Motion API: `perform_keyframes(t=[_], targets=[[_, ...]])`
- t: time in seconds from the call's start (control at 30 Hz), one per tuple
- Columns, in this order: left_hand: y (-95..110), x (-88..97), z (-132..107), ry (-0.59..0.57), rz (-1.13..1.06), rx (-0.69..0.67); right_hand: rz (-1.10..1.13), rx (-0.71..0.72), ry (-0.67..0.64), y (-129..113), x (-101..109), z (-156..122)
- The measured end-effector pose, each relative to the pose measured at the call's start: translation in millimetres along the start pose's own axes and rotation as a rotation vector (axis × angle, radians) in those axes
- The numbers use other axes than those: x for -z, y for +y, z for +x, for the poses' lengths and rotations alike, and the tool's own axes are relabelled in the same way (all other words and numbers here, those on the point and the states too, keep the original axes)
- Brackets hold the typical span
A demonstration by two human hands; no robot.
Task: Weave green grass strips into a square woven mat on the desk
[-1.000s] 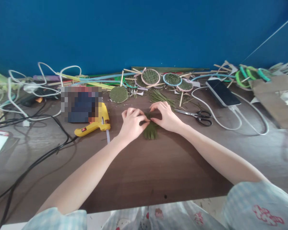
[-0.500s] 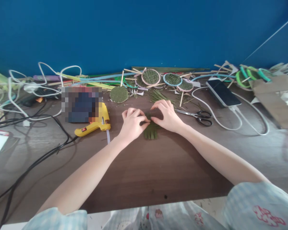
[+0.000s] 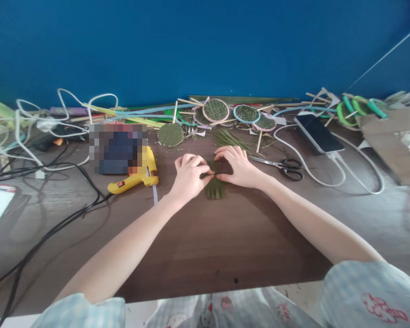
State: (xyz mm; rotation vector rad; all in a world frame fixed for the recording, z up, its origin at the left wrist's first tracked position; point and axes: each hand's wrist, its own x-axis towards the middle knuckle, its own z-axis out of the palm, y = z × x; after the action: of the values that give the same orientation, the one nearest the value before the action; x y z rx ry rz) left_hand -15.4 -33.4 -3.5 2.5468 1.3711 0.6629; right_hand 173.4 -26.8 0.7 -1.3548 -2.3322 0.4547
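Note:
A small mat of woven green leaf strips [image 3: 215,190] lies flat on the desk between my hands, its strip ends fanned toward me. My left hand [image 3: 191,176] is closed, with thumb and forefinger pinched at the mat's middle. From the other side my right hand [image 3: 241,168] curves over the mat. Its thumb meets the left fingertips while its bent forefinger presses on the far part. The fingers cover much of the weave. Just behind lies a bunch of loose green strips [image 3: 230,138]. Scissors [image 3: 282,166] with black handles rest right of my right hand.
Left of my hands lies a yellow glue gun [image 3: 133,181], near black cables [image 3: 59,226]. Round woven discs [image 3: 216,110] with sticks line the back by the blue wall [image 3: 205,45]. At right are a phone [image 3: 318,132] on a white cable and some cardboard [image 3: 392,143].
My right hand has come slightly toward me, its thumb now lower on the mat. The left hand keeps its pinch at nearly the same place.

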Motion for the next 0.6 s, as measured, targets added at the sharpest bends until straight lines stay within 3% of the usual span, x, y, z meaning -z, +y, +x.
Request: perform_keyframes(t=[0.6], targets=[[0.8, 1.5, 1.2, -0.021, -0.029, 0.028, 0.143, 0.087, 0.041, 0.5, 1.9, -2.0]])
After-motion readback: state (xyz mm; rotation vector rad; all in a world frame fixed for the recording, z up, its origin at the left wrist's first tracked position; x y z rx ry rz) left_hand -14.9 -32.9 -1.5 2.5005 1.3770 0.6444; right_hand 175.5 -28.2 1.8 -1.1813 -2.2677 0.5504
